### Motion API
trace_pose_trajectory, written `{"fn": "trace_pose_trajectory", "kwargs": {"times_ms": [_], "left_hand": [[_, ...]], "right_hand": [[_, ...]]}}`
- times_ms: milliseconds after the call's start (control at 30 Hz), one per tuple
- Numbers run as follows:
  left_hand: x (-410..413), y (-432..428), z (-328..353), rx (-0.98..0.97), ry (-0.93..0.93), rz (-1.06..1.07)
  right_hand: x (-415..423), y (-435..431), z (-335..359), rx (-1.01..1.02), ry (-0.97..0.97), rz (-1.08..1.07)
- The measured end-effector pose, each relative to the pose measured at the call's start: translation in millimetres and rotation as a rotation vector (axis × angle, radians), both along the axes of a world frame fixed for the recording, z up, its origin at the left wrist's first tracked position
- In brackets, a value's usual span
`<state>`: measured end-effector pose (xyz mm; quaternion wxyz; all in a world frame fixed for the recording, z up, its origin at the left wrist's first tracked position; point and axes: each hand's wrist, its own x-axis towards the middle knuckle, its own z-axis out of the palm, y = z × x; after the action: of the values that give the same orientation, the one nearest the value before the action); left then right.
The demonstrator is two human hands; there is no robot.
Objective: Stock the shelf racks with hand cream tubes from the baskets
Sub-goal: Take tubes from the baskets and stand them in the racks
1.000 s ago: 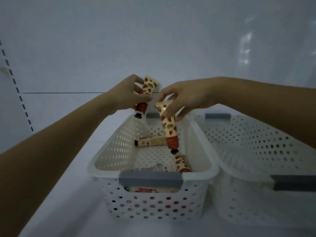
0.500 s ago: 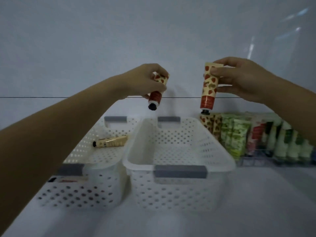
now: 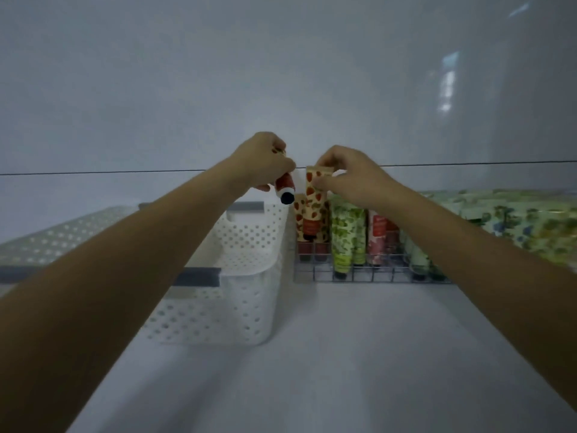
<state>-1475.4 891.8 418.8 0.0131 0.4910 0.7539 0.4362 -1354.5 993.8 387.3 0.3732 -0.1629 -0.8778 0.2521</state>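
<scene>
a strawberry-print tube (image 3: 313, 204) is pinched at its crimped end by the right hand (image 3: 346, 176), cap down in the wire rack (image 3: 368, 275); another strawberry tube (image 3: 284, 186) is gripped by the left hand (image 3: 260, 164) above the white basket (image 3: 249, 276).

No legible text anywhere; print on the racked hand cream tubes (image 3: 347, 232) too blurred.

I am holding both bare arms stretched forward, hands close together. My left grip (image 3: 265, 164) is curling round a tilted tube (image 3: 284, 186); my right grip (image 3: 346, 178) is pinching an upright tube (image 3: 313, 200) by its top.
</scene>
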Motion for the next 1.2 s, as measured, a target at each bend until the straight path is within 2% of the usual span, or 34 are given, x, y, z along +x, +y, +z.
{"fn": "trace_pose_trajectory", "kwargs": {"times_ms": [100, 267, 367, 433, 533, 667, 733, 833, 967, 1200], "left_hand": [[6, 1, -12, 0.044, -0.002, 0.085], [5, 0, -31, 0.100, 0.071, 0.128], [4, -3, -32, 0.159, 0.025, 0.071], [7, -5, -32, 0.182, -0.037, -0.004], [12, -8, -34, 0.137, -0.119, -0.125], [14, -6, -37, 0.113, -0.135, -0.213], [14, -5, -39, 0.066, -0.117, -0.232], [15, -2, -40, 0.039, -0.065, -0.228], [11, 1, -41, 0.037, 0.099, -0.152], [-1, 1, -47, -0.219, 0.470, -0.032]], "right_hand": [[-9, -1, -8, 0.044, -0.070, 0.030], [-17, 5, -25, 0.192, -0.325, -0.041], [-15, 5, -23, 0.210, -0.273, -0.038], [-14, 4, -17, 0.101, -0.102, -0.014], [-13, 6, -7, -0.184, 0.077, 0.071], [-5, 14, -2, -0.446, 0.078, 0.119], [-1, 17, -3, -0.493, 0.072, 0.118], [6, 18, 0, -0.461, 0.071, 0.130], [12, 20, 6, -0.275, 0.080, 0.106], [12, 25, 3, -0.024, 0.022, 0.046]]}}
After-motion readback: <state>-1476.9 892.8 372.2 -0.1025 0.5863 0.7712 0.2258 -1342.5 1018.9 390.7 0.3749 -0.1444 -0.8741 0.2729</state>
